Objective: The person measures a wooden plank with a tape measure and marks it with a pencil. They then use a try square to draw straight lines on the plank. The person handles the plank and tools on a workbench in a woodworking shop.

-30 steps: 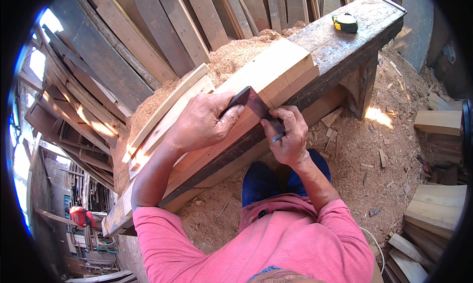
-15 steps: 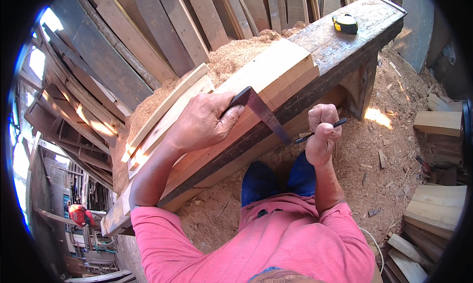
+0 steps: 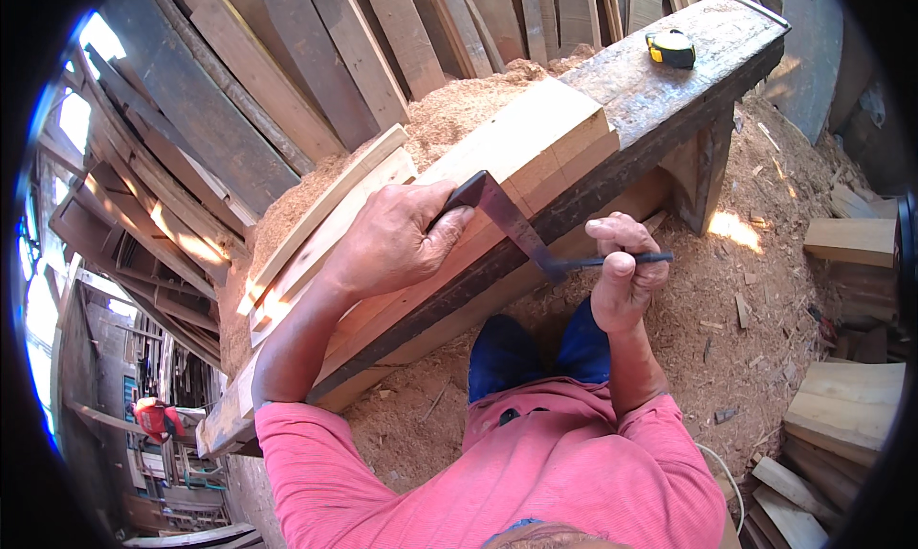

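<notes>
My left hand (image 3: 406,233) is closed round the dark handle of a try square (image 3: 516,226). Its flat blade slants down and right, across the front edge of a pale wooden beam (image 3: 516,138) lying on the bench. Over the sawdust floor my right hand (image 3: 629,276) pinches a thin dark pencil (image 3: 598,261) between thumb and fingers. The left end of the pencil lies close to the tip of the blade; whether they touch I cannot tell.
A rough wooden bench (image 3: 688,76) carries a yellow and black tape measure (image 3: 671,49) at its far right. Narrow pale strips (image 3: 330,219) lie behind the beam. Boards (image 3: 354,42) lean along the back, and wood blocks (image 3: 846,406) are piled at the right.
My right hand has turned and its fingers have loosened a little. The pencil has swung nearly level, its left end closer to the blade tip. My left hand and the square have stayed almost still.
</notes>
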A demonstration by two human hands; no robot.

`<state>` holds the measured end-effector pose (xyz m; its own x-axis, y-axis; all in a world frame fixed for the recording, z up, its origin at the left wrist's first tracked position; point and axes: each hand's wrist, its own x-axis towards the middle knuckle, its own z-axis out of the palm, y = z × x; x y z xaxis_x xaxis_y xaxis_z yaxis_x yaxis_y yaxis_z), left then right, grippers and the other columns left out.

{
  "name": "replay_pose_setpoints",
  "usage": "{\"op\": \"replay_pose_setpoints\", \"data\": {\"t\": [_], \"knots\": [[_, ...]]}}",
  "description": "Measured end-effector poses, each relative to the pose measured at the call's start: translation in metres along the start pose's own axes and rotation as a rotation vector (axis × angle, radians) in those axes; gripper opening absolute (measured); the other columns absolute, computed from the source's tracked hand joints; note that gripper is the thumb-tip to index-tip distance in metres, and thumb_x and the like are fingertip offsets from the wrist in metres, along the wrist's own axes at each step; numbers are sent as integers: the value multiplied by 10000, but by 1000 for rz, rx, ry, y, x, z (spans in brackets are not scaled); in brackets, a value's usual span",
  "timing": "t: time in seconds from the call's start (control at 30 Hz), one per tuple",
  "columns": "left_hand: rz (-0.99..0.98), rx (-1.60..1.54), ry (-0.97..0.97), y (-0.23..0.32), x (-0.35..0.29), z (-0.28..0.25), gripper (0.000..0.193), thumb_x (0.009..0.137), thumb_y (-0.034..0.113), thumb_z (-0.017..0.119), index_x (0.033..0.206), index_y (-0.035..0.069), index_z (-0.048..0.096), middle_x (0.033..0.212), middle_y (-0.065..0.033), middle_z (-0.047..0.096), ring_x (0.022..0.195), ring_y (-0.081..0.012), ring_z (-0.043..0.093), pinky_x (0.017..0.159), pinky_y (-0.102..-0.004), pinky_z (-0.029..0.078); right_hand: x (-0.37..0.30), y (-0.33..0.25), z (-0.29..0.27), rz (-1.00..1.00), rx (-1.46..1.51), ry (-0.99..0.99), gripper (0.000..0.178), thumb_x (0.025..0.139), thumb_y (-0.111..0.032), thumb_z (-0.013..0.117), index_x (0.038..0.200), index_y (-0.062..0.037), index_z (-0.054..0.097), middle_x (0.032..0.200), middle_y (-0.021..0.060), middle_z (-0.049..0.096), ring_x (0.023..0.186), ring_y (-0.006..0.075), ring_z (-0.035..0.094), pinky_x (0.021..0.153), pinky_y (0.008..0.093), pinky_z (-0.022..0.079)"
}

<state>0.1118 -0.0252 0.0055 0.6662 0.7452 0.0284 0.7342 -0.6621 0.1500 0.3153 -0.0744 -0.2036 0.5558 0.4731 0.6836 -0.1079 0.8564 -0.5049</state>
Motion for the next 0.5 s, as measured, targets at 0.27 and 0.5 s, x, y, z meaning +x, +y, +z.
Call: {"op": "replay_pose_setpoints", "data": {"t": [0.27, 0.5], "knots": [[16, -3, 21, -1, 1, 2, 215, 1076, 187, 673, 1013, -17, 651, 805, -221, 610, 717, -339, 585, 703, -460, 487, 13, -2, 6, -103, -172, -201, 353, 1064, -198, 693, 1278, 76, 757, 1032, 186, 825, 957, 289, 736, 878, 399, 578], [-25, -33, -1, -1, 0, 1, 206, 1076, 177, 673, 1014, -18, 656, 799, -210, 603, 713, -321, 574, 699, -453, 483, 16, -5, 6, -205, -307, -357, 283, 971, -109, 727, 1215, 22, 784, 1108, 137, 822, 898, 306, 695, 841, 417, 557]]}}
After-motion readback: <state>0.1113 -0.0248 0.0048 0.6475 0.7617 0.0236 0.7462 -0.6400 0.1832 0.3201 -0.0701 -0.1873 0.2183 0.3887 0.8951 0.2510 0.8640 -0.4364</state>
